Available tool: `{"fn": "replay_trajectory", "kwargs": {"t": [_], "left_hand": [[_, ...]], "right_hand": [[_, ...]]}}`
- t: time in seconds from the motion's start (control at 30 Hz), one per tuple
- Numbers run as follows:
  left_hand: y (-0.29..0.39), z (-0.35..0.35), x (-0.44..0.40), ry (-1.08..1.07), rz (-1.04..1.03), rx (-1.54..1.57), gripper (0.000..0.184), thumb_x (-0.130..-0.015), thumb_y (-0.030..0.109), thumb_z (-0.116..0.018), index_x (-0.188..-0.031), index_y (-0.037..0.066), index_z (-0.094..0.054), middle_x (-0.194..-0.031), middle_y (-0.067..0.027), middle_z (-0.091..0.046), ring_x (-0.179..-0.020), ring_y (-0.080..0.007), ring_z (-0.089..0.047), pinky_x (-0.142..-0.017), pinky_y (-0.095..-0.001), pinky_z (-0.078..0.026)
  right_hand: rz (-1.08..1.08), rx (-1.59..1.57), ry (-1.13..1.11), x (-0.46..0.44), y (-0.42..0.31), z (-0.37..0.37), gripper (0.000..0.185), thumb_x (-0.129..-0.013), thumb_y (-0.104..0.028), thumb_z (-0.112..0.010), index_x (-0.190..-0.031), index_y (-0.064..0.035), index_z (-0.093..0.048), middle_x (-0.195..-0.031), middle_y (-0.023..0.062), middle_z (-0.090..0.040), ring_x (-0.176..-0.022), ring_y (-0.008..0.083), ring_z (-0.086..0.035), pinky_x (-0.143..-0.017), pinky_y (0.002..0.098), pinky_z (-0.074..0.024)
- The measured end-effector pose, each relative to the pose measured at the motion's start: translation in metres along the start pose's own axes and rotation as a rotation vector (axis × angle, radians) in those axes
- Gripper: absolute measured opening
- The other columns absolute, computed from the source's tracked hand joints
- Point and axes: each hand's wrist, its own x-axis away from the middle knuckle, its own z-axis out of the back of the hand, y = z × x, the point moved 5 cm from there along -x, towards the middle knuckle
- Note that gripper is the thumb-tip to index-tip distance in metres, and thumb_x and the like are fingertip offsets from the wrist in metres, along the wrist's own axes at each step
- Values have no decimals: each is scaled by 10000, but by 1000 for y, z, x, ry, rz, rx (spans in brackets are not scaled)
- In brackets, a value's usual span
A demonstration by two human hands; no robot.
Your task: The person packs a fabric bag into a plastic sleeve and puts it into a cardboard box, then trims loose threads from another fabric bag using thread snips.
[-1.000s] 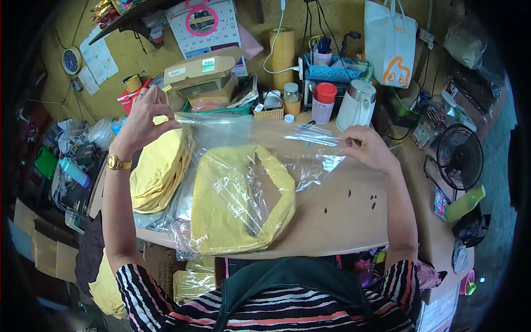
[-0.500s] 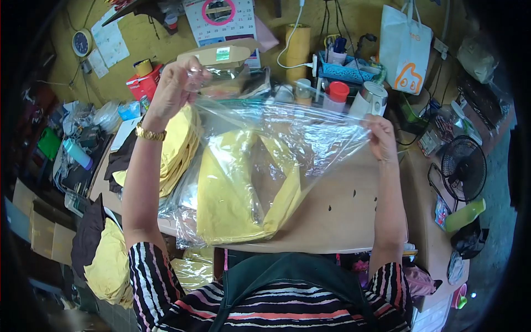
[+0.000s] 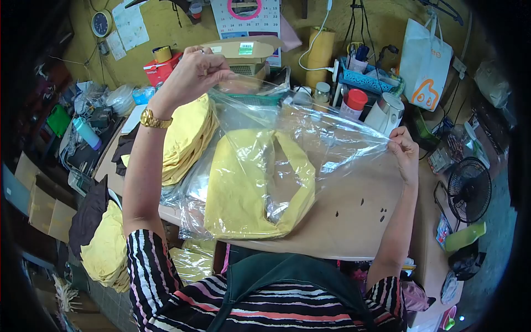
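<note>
Head view: yellow cloth body (image 3: 238,185) runs lengthwise away, loop (image 3: 298,206) pointing right.

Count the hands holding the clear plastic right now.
2: the left hand grips the clear plastic near its upper left edge; the right hand pinches its right side. No other hands show.

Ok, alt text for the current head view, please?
The left hand and right hand hold a clear plastic bag stretched above a tan tabletop, a yellow cloth piece showing through it. At left lies a stack of yellow cloth; a kettle stands behind.
</note>
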Motion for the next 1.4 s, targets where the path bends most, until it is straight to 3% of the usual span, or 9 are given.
{"fn": "replay_trajectory", "kwargs": {"t": [0.2,0.37,0.43,0.57,0.73,0.97,1.13,1.27,1.4], "left_hand": [[3,-3,6,83,-42,252,295,-856,344,-689,-752,82,-603,-975,-53,-625,-954,-198,-552,-897,-372,-407],[33,-36,12,476,144,1575,161,-944,237,-594,-987,116,-495,-963,-73,-578,-1142,-230,-547,-1008,-364,-413],[53,-58,14,351,-30,1828,166,-946,144,-562,-1046,116,-433,-902,-53,-548,-798,-165,-581,-707,-277,-472],[136,-106,17,53,352,1343,561,-847,-44,-550,-1335,99,-313,-687,38,-424,-557,-46,-400,-523,-217,-339],[173,-158,29,-178,371,1071,912,-778,-89,-557,-1526,102,-70,-676,36,-411,-579,-40,-414,-557,-209,-372],[177,-144,54,99,121,503,683,-715,-75,-601,-1338,129,-410,-868,-64,-489,-790,-216,-546,-852,-380,-416],[187,-151,69,-109,76,397,236,-679,-65,-587,-766,148,-640,-821,-69,-444,-866,-252,-517,-958,-441,-335],[192,-155,67,-93,48,434,208,-684,-37,-604,-750,152,-659,-819,-64,-426,-863,-258,-503,-991,-476,-317],[197,-153,73,-40,34,73,234,-725,23,-616,-896,164,-692,-854,-56,-460,-921,-253,-511,-1049,-554,-258]], "right_hand": [[38,-222,-3,10,32,3,227,-825,-191,-713,-702,-44,-592,-1027,59,-548,-921,132,-517,-870,293,-389],[63,-1108,377,27,22,-45,247,-874,-211,-669,-731,-106,-498,-902,42,-598,-946,175,-537,-1055,424,-336],[47,-1283,400,36,48,-48,228,-908,-195,-625,-759,-129,-467,-699,-12,-491,-733,131,-507,-887,357,-447],[-278,-611,258,41,-20,-120,50,-900,-99,-627,-932,-73,-600,-596,-84,-339,-504,29,-319,-475,208,-245],[-196,-205,57,49,-53,-167,103,-833,-7,-688,-927,-35,-654,-625,-92,-412,-534,-8,-338,-480,193,-277],[-290,-344,230,49,-10,-149,74,-840,-32,-692,-841,-7,-623,-730,-29,-600,-595,4,-461,-532,207,-381],[-1,256,366,55,-27,-150,108,-866,-2,-609,-968,-27,-583,-643,74,-607,-559,198,-580,-542,328,-467],[291,312,283,62,-72,-165,106,-930,-48,-552,-1035,-39,-546,-771,91,-651,-678,168,-623,-572,302,-451],[-170,571,-197,52,-32,-176,190,-983,-209,-485,-1087,-61,-546,-895,127,-660,-719,228,-650,-587,350,-458]]}}
